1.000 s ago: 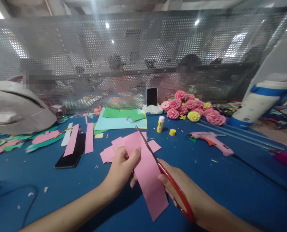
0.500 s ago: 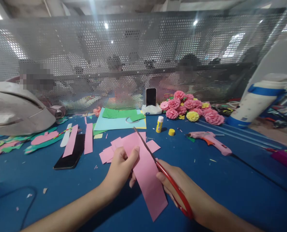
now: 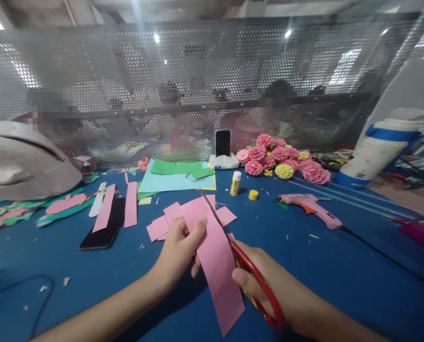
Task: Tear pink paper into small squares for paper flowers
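My left hand pinches a long pink paper strip between thumb and fingers and holds it above the blue table. Red-handled scissors are gripped in my right hand; their blades run up along the strip's right edge, tip pointing away from me. Several cut pink pieces lie on the table just beyond my left hand.
A black phone with pink strips lies at left, a glue stick and yellow cap behind. A pink glue gun, paper flowers, coloured sheets, a white bottle and a mesh screen surround.
The scissors have drawn back slightly toward me and their handles have opened a little; the pink strip's lower end has shifted a bit lower. My left hand stays put.
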`<state>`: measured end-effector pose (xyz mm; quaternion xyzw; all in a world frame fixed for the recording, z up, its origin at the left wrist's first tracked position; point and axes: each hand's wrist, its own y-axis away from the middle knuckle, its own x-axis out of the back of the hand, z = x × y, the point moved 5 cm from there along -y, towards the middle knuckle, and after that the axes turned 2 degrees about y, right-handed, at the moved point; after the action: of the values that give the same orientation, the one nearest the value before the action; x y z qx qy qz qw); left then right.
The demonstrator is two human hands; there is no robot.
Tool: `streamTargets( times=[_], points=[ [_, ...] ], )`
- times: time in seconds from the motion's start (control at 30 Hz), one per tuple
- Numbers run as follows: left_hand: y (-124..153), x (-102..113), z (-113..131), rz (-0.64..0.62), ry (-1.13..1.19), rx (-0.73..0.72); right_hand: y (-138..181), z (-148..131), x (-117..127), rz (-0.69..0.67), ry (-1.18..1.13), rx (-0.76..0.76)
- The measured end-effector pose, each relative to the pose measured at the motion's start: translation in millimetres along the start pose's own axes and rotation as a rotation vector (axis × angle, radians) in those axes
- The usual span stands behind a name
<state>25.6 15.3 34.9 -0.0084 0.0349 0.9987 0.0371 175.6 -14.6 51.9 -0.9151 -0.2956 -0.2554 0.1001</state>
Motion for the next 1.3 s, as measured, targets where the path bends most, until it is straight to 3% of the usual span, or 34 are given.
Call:
streamTargets(
  times=[0.13,0.33,0.5,0.8,1.07,1.3],
  points=[
    [-1,1,-1,0.012,0.010,0.007,2,10,-5,0.063,-0.037,-0.085],
    [-1,3,-5,0.065,0.014,0.023,-3,30,-19,-0.104,-0.365,-0.257],
    [-2,2,-5,-0.001,-0.003,-0.011,-4,28,-15,-0.104,-0.368,-0.249],
    [-2,2,1,0.012,-0.005,0.004,1,32,-15,-0.083,-0.329,-0.193],
    [0,0,3,-0.071,-0.068,-0.049,-1,18,-9,-0.088,-0.222,-0.137],
    [0,-2,1,-0.094,-0.085,-0.034,0,17,-10,-0.079,-0.278,-0.173]
  ],
)
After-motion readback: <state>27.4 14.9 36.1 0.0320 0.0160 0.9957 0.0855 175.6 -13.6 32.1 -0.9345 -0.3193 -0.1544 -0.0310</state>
